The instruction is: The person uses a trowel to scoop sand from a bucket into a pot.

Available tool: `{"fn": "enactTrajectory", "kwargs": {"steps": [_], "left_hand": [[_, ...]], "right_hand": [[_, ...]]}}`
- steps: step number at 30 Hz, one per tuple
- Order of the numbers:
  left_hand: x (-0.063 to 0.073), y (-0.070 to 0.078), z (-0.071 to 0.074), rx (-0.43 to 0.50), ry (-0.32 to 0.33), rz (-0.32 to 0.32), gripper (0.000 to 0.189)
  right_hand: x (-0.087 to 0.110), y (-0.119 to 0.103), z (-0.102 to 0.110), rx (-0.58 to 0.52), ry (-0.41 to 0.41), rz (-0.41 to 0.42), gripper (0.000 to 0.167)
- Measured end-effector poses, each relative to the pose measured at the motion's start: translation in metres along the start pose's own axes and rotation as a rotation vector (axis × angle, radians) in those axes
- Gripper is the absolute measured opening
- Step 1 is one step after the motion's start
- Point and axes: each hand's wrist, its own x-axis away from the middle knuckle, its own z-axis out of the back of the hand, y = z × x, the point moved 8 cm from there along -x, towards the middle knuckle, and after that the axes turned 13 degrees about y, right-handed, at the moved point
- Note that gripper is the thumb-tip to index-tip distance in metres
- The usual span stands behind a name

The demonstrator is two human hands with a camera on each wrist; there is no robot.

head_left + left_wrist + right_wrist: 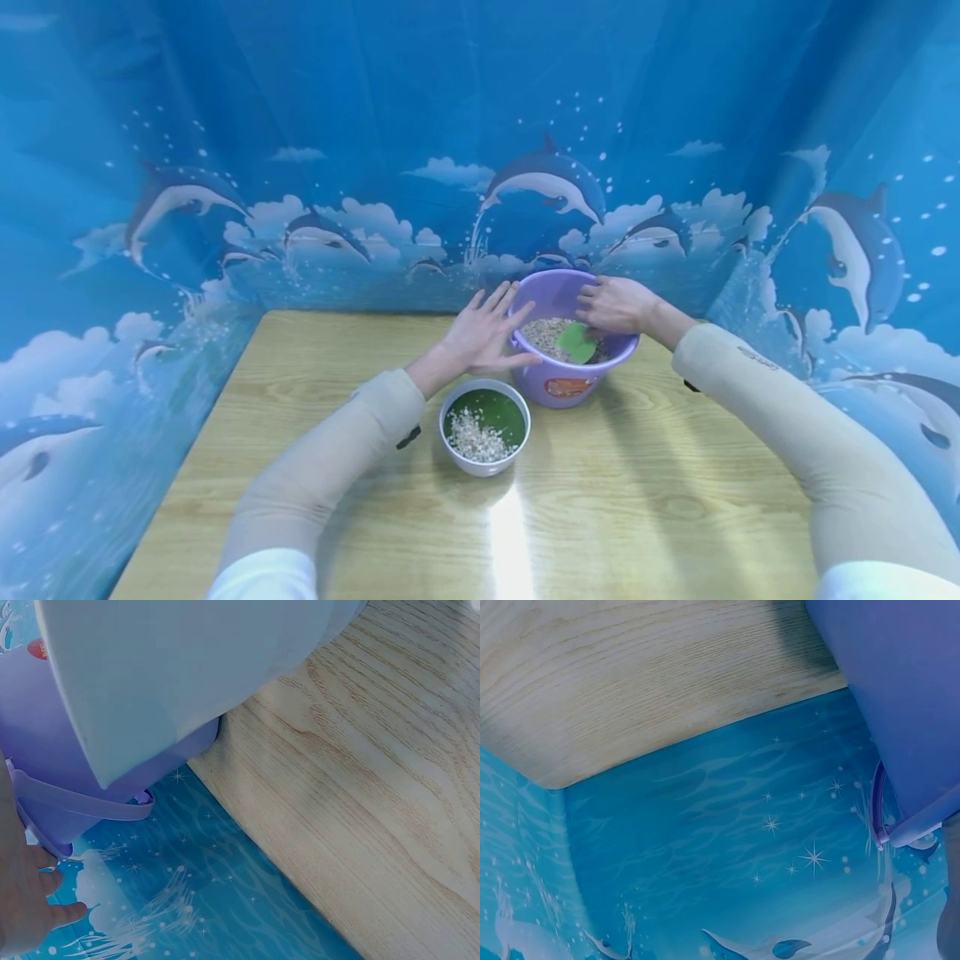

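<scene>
A purple bucket (573,383) stands at the back of the table, holding a layer of pale, coarse grains (542,333). My right hand (617,305) reaches in over its right side, fingers curled round the handle end of a green toy shovel (577,342). The shovel's blade lies at the grains; its handle is hidden by the hand. At the bucket's left rim, my left hand (486,333) is spread with straight fingers. In front of that hand sits a white bowl (483,469) with a green inside, partly filled with similar grains (480,435).
The wooden table (637,517) ends just behind the bucket, where a blue dolphin-print sheet (420,100) hangs round the back and sides. In the left wrist view, the bucket's handle (82,801) hangs down its outside, and the bowl (187,660) is close to the camera.
</scene>
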Motion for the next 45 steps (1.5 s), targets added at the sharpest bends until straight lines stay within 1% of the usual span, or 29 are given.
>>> {"fn": "enactTrajectory", "kwargs": {"steps": [6, 8, 11, 18, 23, 27, 33, 41, 45], "left_hand": [[-0.001, 0.001, 0.000, -0.007, 0.000, -0.006, 0.100], [-0.001, 0.000, 0.000, -0.009, 0.003, -0.006, 0.099], [0.000, -0.001, 0.000, -0.011, -0.001, -0.002, 0.099], [0.000, 0.000, 0.000, -0.005, -0.002, -0.003, 0.099], [0.000, 0.000, -0.001, -0.010, -0.006, -0.002, 0.099], [-0.001, 0.000, -0.001, -0.011, -0.002, 0.001, 0.099], [-0.001, 0.001, -0.002, -0.009, -0.006, -0.001, 0.099], [-0.001, 0.000, -0.002, -0.009, -0.001, 0.006, 0.099], [-0.001, -0.001, -0.002, -0.013, 0.006, 0.001, 0.099]], "right_hand": [[-0.004, -0.009, 0.001, -0.065, 0.051, -0.033, 0.041], [-0.006, -0.011, 0.000, -0.072, 0.060, -0.042, 0.040], [-0.006, -0.010, 0.000, -0.078, 0.070, -0.063, 0.039], [-0.005, -0.010, 0.002, -0.092, 0.112, -0.076, 0.041], [-0.004, -0.008, 0.004, -0.138, 0.149, -0.118, 0.043], [-0.004, -0.008, 0.005, -0.161, 0.150, -0.146, 0.043], [-0.002, -0.007, 0.003, -0.174, 0.137, -0.159, 0.044], [0.003, 0.000, 0.005, -0.196, 0.121, -0.222, 0.040], [0.004, 0.002, 0.006, -0.191, 0.135, -0.230, 0.041]]}}
